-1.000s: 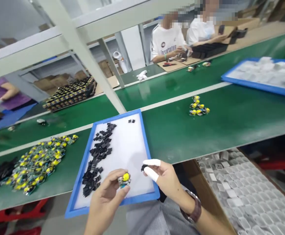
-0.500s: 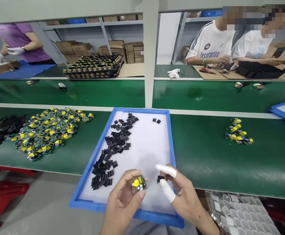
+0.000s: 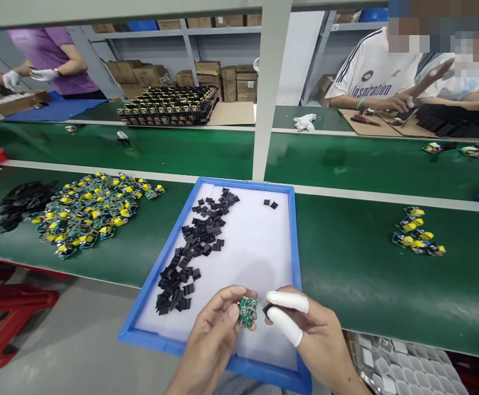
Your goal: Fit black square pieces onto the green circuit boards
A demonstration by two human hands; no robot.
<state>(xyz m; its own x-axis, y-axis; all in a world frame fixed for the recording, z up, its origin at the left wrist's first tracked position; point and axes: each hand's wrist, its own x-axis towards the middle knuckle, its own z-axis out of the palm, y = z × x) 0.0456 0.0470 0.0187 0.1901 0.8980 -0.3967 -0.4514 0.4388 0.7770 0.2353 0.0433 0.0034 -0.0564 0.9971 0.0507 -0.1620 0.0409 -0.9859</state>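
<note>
My left hand (image 3: 218,329) is closed on a small green circuit board (image 3: 247,312), its flat component side turned up toward me. Just to the right, my right hand (image 3: 305,323), with white finger cots on thumb and forefinger, pinches a small black plastic piece (image 3: 267,310), mostly hidden by the fingertips. Board and black piece are close together but apart. Both hands are over the near end of a blue-rimmed tray (image 3: 296,241) with a white bottom. Many black pieces (image 3: 202,236) like the held one lie along the tray's left side, and two sit at its far right.
Left of the tray is a heap of circuit boards with yellow parts (image 3: 91,214), beside a pile of black pieces (image 3: 25,203). Several boards (image 3: 418,233) lie to the right. A post (image 3: 270,109) rises behind the tray. Co-workers sit across the bench; a red stool (image 3: 12,318) stands lower left.
My left hand has turned the board from its yellow-part side to its green side. My right hand has closed its fingertips on the black piece and come nearer the board. The view shifted slightly.
</note>
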